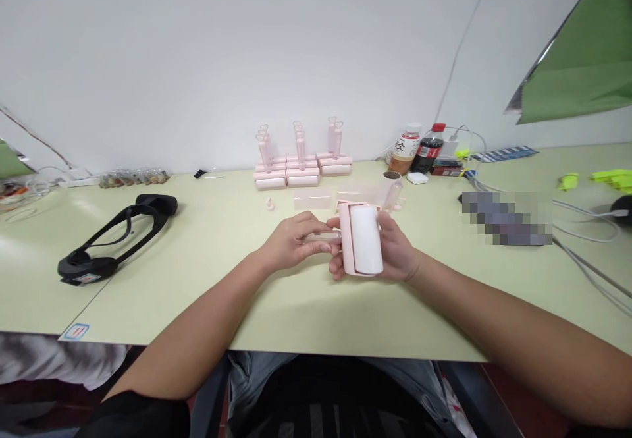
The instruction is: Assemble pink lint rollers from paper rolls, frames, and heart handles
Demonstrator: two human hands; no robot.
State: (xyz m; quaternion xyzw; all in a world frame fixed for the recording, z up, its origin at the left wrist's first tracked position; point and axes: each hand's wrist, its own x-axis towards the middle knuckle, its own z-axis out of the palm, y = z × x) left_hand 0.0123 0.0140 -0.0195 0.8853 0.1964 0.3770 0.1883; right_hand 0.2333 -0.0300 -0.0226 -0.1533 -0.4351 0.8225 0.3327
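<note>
Above the table's front half I hold a pink lint roller (366, 240) with a white roll in its head. My left hand (290, 244) is closed around the clear pinkish handle (323, 236), thumb and fingers on either side. From behind and the right, my right hand (399, 251) grips the pink head, its fingertips showing past the left edge. The handle meets the head between my hands; whether it is fully seated I cannot tell. Just beyond lie flat clear pink covers (313, 199), an upright roll or tube (392, 191) and a small pink piece (269, 205).
Several pink lint rollers (303, 177) stand upright near the wall. Two drink bottles, one brown (405, 150) and one dark with a red cap (428, 151), stand right of them. A black head strap (118, 240) lies left; white cables (587, 217) and a blurred-out object (508, 219) lie right.
</note>
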